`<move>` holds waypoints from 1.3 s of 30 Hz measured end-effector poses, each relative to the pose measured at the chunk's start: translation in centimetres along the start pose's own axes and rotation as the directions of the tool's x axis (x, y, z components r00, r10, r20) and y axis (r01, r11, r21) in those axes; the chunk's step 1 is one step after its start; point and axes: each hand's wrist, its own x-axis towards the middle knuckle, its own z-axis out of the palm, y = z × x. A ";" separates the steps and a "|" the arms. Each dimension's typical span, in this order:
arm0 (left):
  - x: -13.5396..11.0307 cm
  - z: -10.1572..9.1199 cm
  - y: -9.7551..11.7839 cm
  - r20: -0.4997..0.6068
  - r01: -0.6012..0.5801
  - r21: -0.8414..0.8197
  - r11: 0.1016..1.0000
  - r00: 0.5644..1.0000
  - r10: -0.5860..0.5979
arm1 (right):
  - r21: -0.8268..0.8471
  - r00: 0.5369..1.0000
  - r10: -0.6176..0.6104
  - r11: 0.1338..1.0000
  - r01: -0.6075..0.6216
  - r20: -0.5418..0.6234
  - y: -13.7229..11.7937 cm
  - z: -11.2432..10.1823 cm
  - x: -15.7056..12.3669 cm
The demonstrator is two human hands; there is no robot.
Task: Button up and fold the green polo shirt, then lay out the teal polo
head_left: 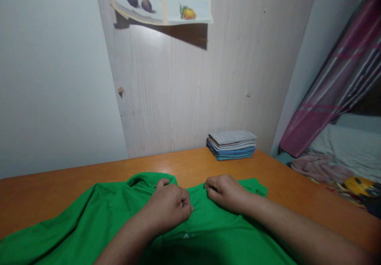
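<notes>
The right hand point(225, 192) pinches the green shirt point(206, 220); the left hand point(172, 206) curls on it, but I cannot tell if it grips. Pulling unevenly could make wrinkles.

- A room in a home
- Pink curtain point(324, 86) beside rumpled bedding point(351, 148)
- Fruit pictures point(163, 3) on the wall point(184, 90)
- Folded fabric point(232, 146) stacked on an orange-brown surface point(104, 173)

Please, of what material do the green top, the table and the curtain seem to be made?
Green top: soft matte fabric, perhaps cotton knit, since it drapes in loose folds.
Table: probably wood or laminate; its orange-brown surface looks smooth, with a faint shine.
Curtain: cloth, possibly synthetic; it hangs in folds with slight sheen.
</notes>
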 end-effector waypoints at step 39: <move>0.9 2.4 -3.3 -0.174 0.126 -0.015 0.992 0.977 -0.127 | 0.323 0.819 0.325 0.929 -0.181 -0.474 8.4 0.5 2.5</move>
